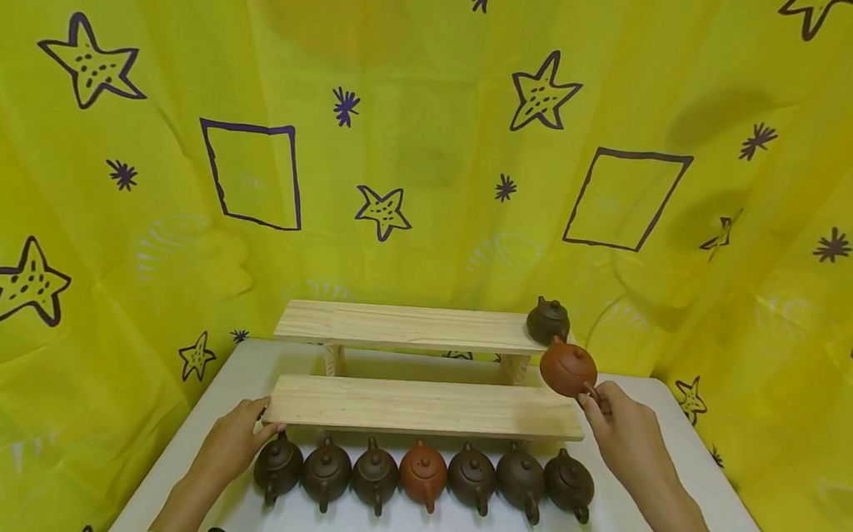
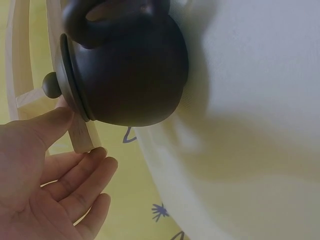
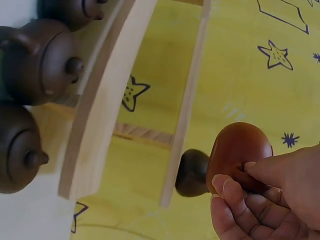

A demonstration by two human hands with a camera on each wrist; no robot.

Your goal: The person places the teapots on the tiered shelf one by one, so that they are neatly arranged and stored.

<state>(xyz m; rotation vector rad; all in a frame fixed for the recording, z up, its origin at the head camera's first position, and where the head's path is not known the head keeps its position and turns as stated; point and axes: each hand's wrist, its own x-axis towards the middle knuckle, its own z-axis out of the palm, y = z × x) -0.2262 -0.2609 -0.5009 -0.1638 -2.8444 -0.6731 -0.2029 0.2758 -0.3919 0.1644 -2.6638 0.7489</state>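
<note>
In the head view my right hand (image 1: 627, 432) holds a reddish-brown teapot (image 1: 567, 369) by its handle, raised at the right end of the upper shelf (image 1: 407, 326). Thumb and fingers pinch that handle in the right wrist view. Just behind it, a dark brown teapot (image 1: 547, 321) stands on the upper shelf's right end. My left hand (image 1: 228, 438) pinches the left end of the lower wooden shelf (image 1: 423, 408), thumb on one side and fingers on the other. Close to that thumb sits a dark teapot (image 2: 130, 75), lid knob toward the shelf in the left wrist view.
A row of several teapots, mostly dark brown with one reddish teapot (image 1: 423, 473) in the middle, stands in front of the lower shelf on a white table (image 1: 191, 481). A yellow curtain (image 1: 436, 150) with stars and outlined squares hangs behind and at both sides.
</note>
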